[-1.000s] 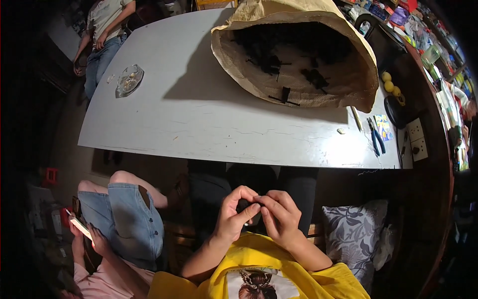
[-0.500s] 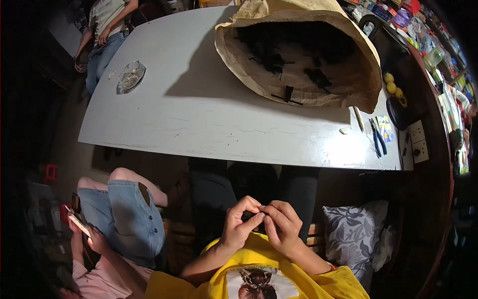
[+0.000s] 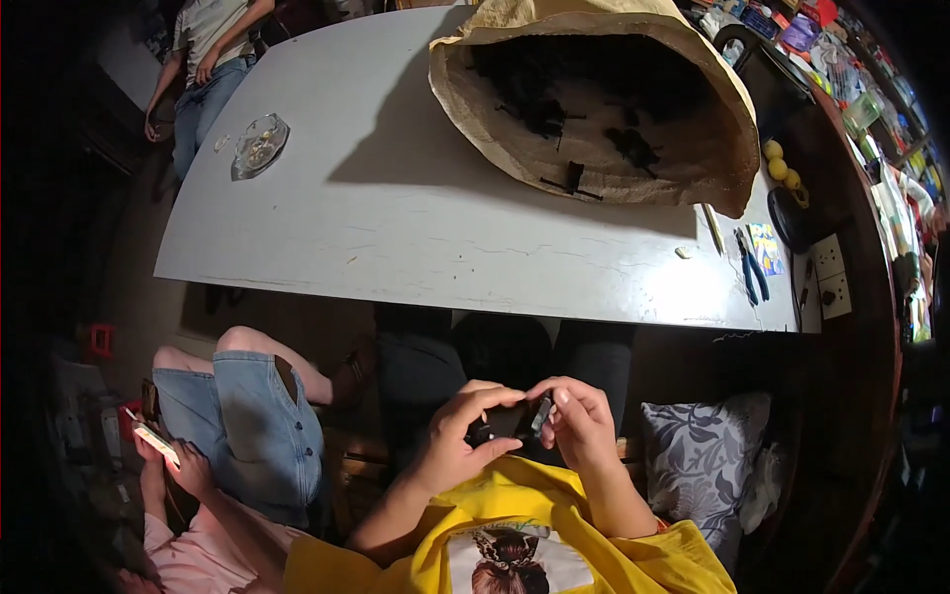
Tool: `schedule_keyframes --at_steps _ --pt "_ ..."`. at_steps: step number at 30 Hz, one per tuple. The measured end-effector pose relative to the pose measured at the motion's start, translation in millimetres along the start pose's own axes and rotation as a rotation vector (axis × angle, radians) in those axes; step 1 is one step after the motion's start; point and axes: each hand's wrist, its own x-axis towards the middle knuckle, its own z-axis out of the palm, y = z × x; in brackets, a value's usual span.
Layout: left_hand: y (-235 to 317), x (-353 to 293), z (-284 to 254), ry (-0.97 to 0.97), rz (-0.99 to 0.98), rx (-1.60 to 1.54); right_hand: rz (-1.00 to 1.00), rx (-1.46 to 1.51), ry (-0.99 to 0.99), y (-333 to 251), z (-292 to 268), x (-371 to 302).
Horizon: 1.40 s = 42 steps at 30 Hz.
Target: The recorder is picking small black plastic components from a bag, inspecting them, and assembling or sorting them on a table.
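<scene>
White table [image 3: 327,238] ahead, brown sack [image 3: 683,170] on it. My right hand [image 3: 584,426] closed, small black part [image 3: 541,414] pinched at its tips. Left hand [image 3: 450,441] half-open just beside, dark piece [image 3: 479,433] inside its curve; whether gripped, I cannot tell.

A white surface [image 3: 297,228] is occupying the upper center of the view and is showing fine cracks [image 3: 366,232] toward its near edge. Bright light is producing a glare patch [image 3: 683,292] at the right end, while a broad shadow [image 3: 396,148] is falling across the middle. A white socket panel [image 3: 831,262] is adjoining that end. Crowded shelving [image 3: 896,99] is lining the upper right. Wooden slats [image 3: 362,467] are showing below; a gray leaf-patterned cushion [image 3: 698,460] is resting to their right. At left, the floor [image 3: 137,277] is fading into darkness.
</scene>
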Motion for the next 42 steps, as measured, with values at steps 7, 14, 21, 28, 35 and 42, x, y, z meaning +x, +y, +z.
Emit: schedule_keyframes --at_steps 7,14,21,28,35,42 --pt "9 8 12 -0.054 0.044 0.177 0.153 0.161 0.020 9 -6 1" --pt "2 7 8 0.121 0.037 0.318 -0.463 -0.801 0.108 -1 13 0" --pt "6 13 15 0.173 0.179 0.201 -0.254 -0.333 0.182 7 15 -6" --pt "9 10 24 0.123 -0.002 -0.013 -0.329 -0.204 0.181 21 18 -9" --pt "0 13 23 0.083 0.107 -0.089 -0.420 -0.321 0.142 26 15 -12" --pt "-12 19 19 -0.013 -0.053 0.355 -0.863 -1.233 0.373 -39 -12 75"
